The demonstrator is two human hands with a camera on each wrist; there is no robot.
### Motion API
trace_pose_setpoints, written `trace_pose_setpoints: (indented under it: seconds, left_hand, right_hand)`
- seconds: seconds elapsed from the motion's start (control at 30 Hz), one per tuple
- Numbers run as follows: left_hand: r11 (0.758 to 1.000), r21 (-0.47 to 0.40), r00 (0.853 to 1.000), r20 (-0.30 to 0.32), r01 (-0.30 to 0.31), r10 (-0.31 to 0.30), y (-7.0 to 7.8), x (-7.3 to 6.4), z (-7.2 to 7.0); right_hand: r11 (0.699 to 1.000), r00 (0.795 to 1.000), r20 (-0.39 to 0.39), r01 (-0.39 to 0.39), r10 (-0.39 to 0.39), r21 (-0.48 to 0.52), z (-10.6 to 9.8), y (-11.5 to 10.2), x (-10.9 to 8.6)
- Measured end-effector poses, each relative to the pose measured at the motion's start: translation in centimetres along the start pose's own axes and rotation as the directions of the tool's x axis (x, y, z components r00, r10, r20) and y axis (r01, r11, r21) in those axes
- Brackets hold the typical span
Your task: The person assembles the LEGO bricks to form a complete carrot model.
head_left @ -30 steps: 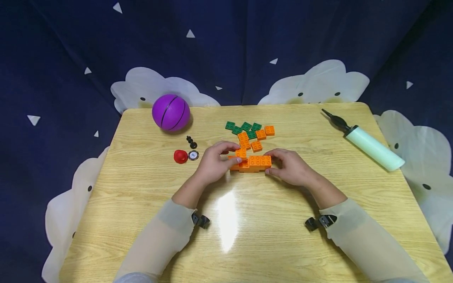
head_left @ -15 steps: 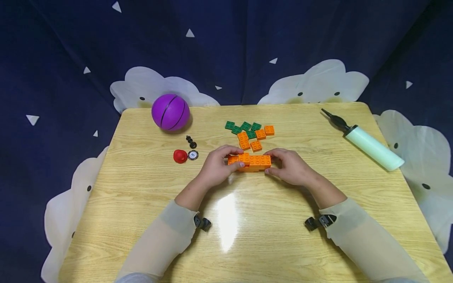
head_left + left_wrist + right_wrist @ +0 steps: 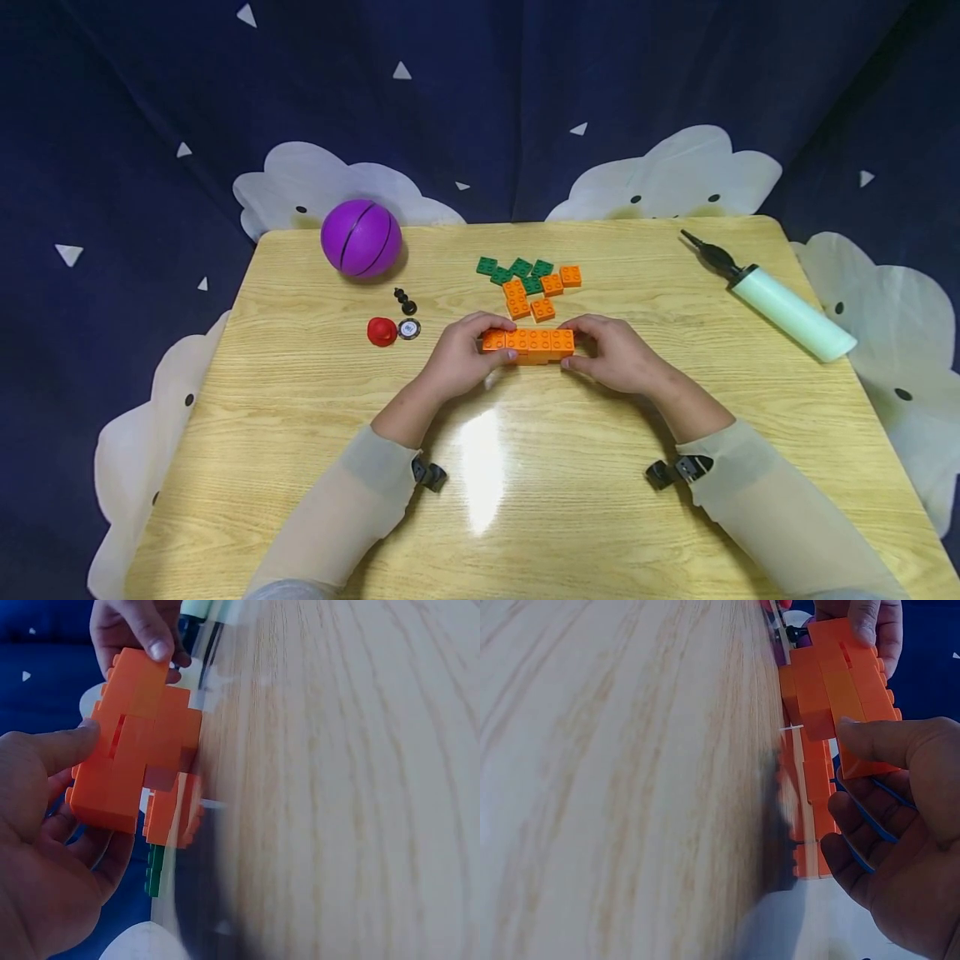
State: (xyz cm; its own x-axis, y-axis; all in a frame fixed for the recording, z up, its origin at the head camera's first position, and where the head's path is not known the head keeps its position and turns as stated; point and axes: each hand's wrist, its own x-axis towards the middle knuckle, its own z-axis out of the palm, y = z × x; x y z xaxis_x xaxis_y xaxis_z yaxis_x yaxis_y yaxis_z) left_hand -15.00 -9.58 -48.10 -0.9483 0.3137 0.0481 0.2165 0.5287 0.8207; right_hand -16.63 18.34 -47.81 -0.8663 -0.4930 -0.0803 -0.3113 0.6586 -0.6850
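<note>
An orange toy-brick structure (image 3: 528, 343), wider at the top than at the bottom, lies between my two hands. My left hand (image 3: 462, 357) grips its left end, thumb on the near side and fingers on the far side. The right end is pinched by my right hand (image 3: 617, 357), with the thumb low on the near side. Its top is one straight row of studded bricks. A thin gap shows between two layers of the structure (image 3: 135, 750) in the left wrist view. The fingertips behind it are partly hidden in the head view.
Behind the structure lie loose orange bricks (image 3: 516, 298) and several flat green bricks (image 3: 521, 267). Left stand a red hat piece (image 3: 382, 332), a round chip (image 3: 409, 329), a black pawn-like piece (image 3: 406, 302) and a purple ball (image 3: 362, 238). A hand pump (image 3: 791, 312) lies right.
My left hand has lowered an orange brick onto the structure's top, where it now sits flush in the row. My right hand has stayed at the right end.
</note>
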Motion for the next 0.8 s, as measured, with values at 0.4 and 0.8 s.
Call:
trace_pose_setpoints:
  seconds: [0.4,0.8]
  left_hand:
    - [1.000,-0.026,1.000,0.009,0.016,-0.016,-0.25,0.14,0.26]
    - [0.997,-0.059,0.998,0.038,0.056,-0.053,-0.09,0.56,0.25]
  right_hand:
    - [1.000,1.000,-0.003,0.013,-0.013,0.005,0.09,0.13,0.09]
    - [1.000,1.000,-0.014,0.022,-0.022,0.002,0.08,0.22,0.07]
